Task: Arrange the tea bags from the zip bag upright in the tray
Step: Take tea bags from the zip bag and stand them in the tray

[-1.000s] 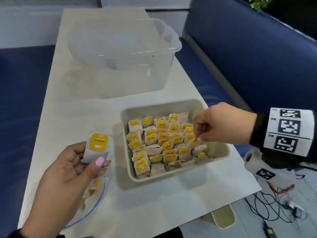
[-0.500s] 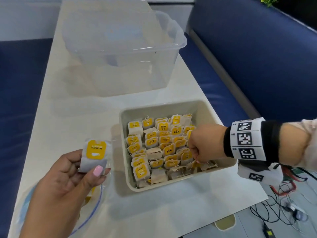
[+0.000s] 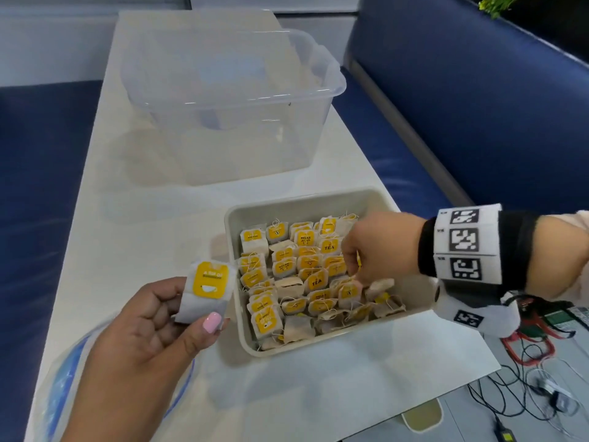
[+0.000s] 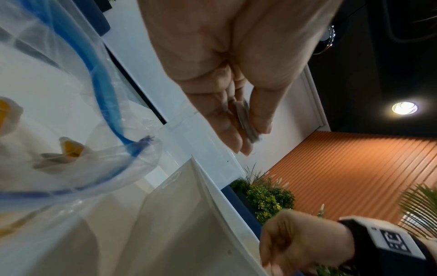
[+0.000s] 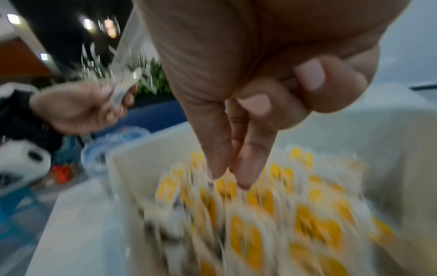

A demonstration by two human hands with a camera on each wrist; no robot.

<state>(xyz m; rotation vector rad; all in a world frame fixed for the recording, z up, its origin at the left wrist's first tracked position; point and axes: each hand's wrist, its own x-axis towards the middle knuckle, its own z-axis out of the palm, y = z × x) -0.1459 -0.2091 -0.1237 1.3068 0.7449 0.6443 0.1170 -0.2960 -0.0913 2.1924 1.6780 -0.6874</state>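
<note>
A beige tray [image 3: 306, 199] holds several rows of upright yellow-tagged tea bags [image 3: 315, 280]; those along its near edge lie tumbled. My left hand [image 3: 197, 311] pinches one tea bag [image 3: 208, 282] between thumb and fingers, left of the tray and above the clear zip bag [image 3: 67, 374]. The left wrist view shows this tea bag [image 4: 246, 119] edge-on and more tea bags [image 4: 68, 151] inside the zip bag [image 4: 113, 104]. My right hand [image 3: 352, 266] hovers over the tray's right side, fingers curled. In the blurred right wrist view its thumb and forefinger tips [image 5: 228, 177] meet just above the tea bags [image 5: 248, 239], nothing visible between them.
A big clear plastic tub [image 3: 229, 100] stands behind the tray on the white table [image 3: 143, 202]. Blue bench seats [image 3: 462, 122] flank the table. Cables and small devices [image 3: 541, 378] lie on the floor beyond the table's right edge.
My right hand dipped into the tray's near right part, then rose and shifted back over the middle rows. My left hand kept its tea bag beside the tray.
</note>
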